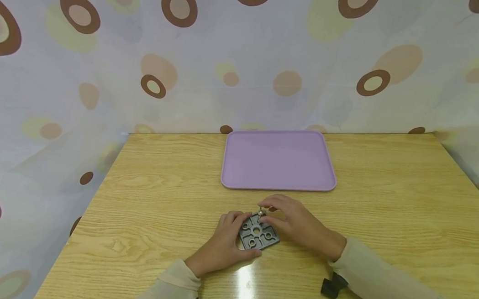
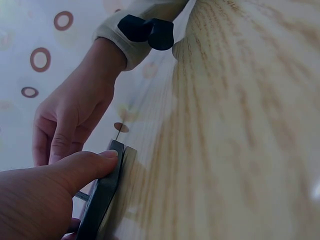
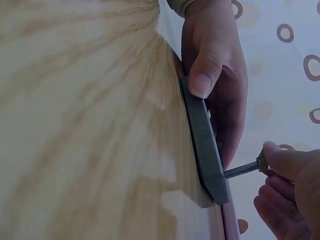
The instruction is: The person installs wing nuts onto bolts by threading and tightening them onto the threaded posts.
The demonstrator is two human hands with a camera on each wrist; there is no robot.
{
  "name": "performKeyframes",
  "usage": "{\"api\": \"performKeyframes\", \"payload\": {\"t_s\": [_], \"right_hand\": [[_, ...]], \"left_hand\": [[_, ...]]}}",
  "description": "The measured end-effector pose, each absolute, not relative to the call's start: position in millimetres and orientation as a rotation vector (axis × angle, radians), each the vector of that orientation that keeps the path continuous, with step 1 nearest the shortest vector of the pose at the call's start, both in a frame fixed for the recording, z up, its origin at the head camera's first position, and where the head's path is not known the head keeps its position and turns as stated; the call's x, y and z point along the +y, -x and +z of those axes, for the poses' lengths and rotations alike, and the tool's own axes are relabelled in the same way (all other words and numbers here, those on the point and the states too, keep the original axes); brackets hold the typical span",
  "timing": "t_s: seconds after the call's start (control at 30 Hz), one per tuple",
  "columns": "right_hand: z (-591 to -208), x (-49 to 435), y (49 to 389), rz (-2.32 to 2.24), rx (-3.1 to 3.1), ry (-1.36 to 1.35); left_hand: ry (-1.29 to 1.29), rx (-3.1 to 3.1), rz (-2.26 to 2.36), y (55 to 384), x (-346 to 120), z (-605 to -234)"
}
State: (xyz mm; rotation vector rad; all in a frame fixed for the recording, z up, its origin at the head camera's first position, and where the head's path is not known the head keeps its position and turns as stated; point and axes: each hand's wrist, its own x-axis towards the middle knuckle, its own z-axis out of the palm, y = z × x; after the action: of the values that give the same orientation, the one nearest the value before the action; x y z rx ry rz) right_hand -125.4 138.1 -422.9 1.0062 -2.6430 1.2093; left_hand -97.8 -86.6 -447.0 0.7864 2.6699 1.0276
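Note:
A grey square metal plate (image 1: 247, 232) with round holes and raised ribs lies on the wooden table. My left hand (image 1: 226, 245) grips it at the left, thumb along the near edge and fingers at the far left corner. From the plate's upper face, near its far corner, a threaded bolt (image 3: 241, 170) sticks out. My right hand (image 1: 297, 220) pinches a brass-coloured nut (image 3: 262, 162) at the bolt's outer end between thumb and forefinger, its other fingers curled loosely. In the left wrist view, the plate (image 2: 102, 195) appears edge-on under my left thumb.
A shallow purple tray (image 1: 280, 161) lies beyond my hands, near the table's far edge. Patterned cloth (image 1: 237, 44) hangs behind the table (image 1: 159, 181) and at both sides. Black straps (image 1: 333, 285) are at both wrists.

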Motion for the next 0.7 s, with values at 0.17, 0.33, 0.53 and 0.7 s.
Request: {"api": "performKeyframes", "payload": {"t_s": [0.17,0.33,0.53,0.7], "right_hand": [[-423.4,141.0,126.0,1.183,-2.645,-0.983],[-422.7,143.1,126.3,1.158,-2.625,-0.97],[-423.4,144.2,127.3,1.157,-2.597,-0.968],[-424.1,145.0,126.8,1.169,-2.598,-0.965]], "left_hand": [[-0.786,2.676,1.023,98.0,-86.6,-447.9],[-0.778,2.681,1.026,97.7,-86.6,-447.9],[-0.771,2.67,1.03,97.7,-86.7,-447.4],[-0.772,2.661,1.037,97.8,-86.9,-448.0]]}}
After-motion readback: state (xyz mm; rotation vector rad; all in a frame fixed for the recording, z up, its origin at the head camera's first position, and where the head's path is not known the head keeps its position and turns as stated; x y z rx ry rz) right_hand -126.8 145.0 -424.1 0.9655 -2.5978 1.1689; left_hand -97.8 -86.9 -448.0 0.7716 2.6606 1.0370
